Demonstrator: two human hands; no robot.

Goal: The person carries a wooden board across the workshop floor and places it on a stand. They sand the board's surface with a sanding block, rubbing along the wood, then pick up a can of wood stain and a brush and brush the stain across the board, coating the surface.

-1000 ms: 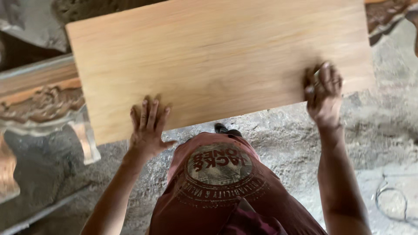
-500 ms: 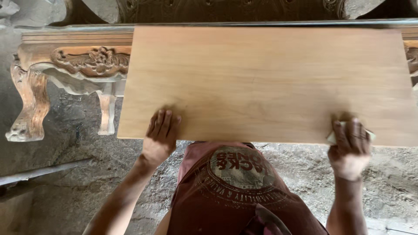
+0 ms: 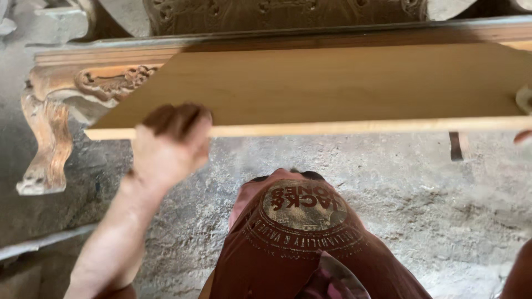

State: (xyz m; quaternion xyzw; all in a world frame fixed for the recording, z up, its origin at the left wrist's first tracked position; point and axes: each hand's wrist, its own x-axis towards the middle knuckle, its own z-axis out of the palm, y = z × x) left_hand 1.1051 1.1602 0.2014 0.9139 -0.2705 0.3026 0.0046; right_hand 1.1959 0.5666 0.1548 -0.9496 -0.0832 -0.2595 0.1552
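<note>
The left hand [image 3: 169, 145] grips the board's [image 3: 332, 88] near edge over a carved frame [image 3: 83, 83]; the right hand's [image 3: 523, 135] grip cannot be told.

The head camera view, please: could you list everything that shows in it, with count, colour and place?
wooden board: one, light tan, flat across the upper middle, near edge facing the camera.
carved furniture frame: one, bare brownish wood with floral carving, behind and under the board, running along the top.
carved leg: one, same bare wood, curved, far left, standing on the floor.
floor: grey, rough and dusty, lower half.
dark slat: one, small, below the board's edge at right; kind unclear.
shirt: one, dark red with a round print, bottom centre.
left hand: one, fingers curled over the board's near edge, left of centre.
right hand: only a sliver shows at the right border by the board's edge.
</note>
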